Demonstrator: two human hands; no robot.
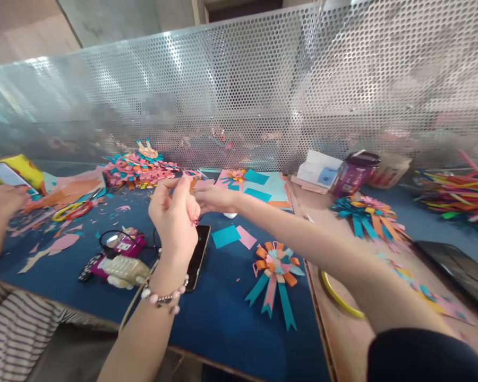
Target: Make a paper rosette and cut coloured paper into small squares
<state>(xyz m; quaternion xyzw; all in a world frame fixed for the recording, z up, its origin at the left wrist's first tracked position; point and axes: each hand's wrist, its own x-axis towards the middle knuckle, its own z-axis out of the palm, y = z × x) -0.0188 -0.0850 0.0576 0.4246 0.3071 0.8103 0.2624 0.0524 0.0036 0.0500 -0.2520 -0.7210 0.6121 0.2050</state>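
My left hand, with a beaded bracelet at the wrist, is raised over the blue table with its fingers curled together. Whatever it may hold is hidden. Beyond it, my right hand reaches across from the right, its fingers partly covered by the left hand. Below the hands lies a dark phone. Beside it are a teal paper rectangle and a pink one. A paper ribbon rosette in orange, pink and teal lies nearer the front. Coloured paper sheets rest behind my right hand.
A perforated metal panel closes the back. Along it stand a pile of paper flowers, a purple container and coloured strips. Scissors and a power strip lie left, near another person's hand.
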